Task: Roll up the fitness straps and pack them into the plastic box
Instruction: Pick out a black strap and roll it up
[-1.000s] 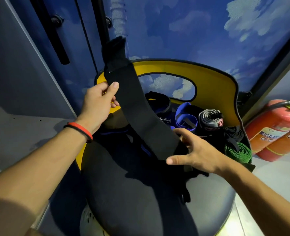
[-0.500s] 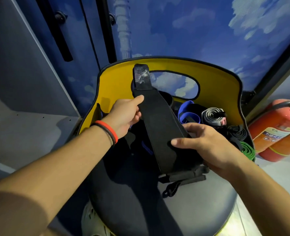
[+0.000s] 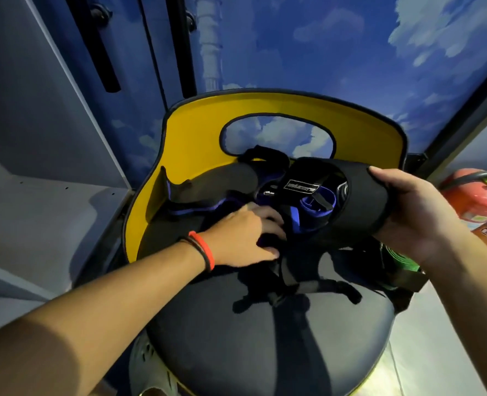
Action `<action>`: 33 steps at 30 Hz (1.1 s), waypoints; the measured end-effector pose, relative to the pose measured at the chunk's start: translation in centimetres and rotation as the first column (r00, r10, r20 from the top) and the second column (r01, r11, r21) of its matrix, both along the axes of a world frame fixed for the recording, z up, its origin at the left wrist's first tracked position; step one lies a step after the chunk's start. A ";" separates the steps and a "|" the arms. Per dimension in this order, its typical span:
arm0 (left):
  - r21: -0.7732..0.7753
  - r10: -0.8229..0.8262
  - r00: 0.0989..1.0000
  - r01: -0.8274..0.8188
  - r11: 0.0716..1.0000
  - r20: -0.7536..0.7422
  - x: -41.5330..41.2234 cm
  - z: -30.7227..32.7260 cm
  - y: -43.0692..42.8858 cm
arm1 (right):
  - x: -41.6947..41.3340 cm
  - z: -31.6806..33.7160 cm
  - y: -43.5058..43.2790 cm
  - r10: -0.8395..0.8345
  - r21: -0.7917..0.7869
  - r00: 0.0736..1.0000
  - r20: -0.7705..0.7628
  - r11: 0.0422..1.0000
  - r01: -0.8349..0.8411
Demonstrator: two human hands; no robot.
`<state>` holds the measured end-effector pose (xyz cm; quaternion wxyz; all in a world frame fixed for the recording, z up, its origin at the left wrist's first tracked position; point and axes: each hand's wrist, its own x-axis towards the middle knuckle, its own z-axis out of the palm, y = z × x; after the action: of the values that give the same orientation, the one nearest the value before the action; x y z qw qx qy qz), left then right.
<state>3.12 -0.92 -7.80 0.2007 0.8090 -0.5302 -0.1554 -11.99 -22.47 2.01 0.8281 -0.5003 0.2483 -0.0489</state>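
My right hand (image 3: 416,215) grips a wide black strap (image 3: 362,201), bent into a loop above the chair seat. My left hand (image 3: 245,235) rests low on a pile of black and blue straps (image 3: 305,210) at the back of the seat, its fingertips hidden among them. A black strap with a logo patch (image 3: 299,188) lies in the pile. A rolled green strap (image 3: 402,258) peeks out under my right wrist. Thin black webbing with buckles (image 3: 288,292) trails onto the seat. No plastic box is in view.
The straps lie on a chair with a grey seat (image 3: 265,344) and a yellow backrest (image 3: 196,144) with a cut-out. A red fire extinguisher (image 3: 476,195) stands at the right. A grey ledge (image 3: 36,212) is at the left, a blue sky-painted wall behind.
The long black strap, held stretched between both hands, is now folded into a loop in my right hand alone. My left hand let go and dropped onto the strap pile.
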 end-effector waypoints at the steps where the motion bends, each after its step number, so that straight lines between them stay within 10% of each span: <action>1: 0.062 -0.095 0.995 0.095 0.994 -0.009 -0.4 -0.1 0.2 | -0.1 -0.4 -0.2 -0.014 0.026 1.000 -0.012 1.000 0.014; 5: 0.131 -0.203 0.956 0.179 0.975 0.209 0.8 0.4 0.4 | -0.8 -1.6 -1.1 -0.026 0.084 1.000 0.002 0.996 0.025; 11: -0.110 0.199 0.977 -0.191 0.975 0.075 6.4 1.8 3.6 | -1.4 -2.4 -2.1 -0.113 0.142 0.994 -0.013 0.983 0.113; 18: -0.220 0.778 0.628 -0.761 0.610 -0.017 11.0 -0.4 7.5 | -2.0 -3.0 -1.7 -0.152 0.149 0.988 0.014 0.978 0.149; 27: -0.416 0.293 0.933 -0.187 0.890 0.207 4.5 -1.4 -0.7 | -1.6 -3.7 0.7 -0.247 0.180 0.936 0.249 0.962 0.206; 33: -0.048 -0.225 0.660 0.369 0.928 0.716 -2.0 -5.2 -7.4 | -0.7 -3.5 1.0 -0.239 0.205 0.934 0.265 0.961 0.188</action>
<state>1.14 -8.32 -12.98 0.0330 0.6858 -0.7038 0.1825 -12.72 -21.50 -1.49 0.8859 -0.3827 0.1818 -0.1887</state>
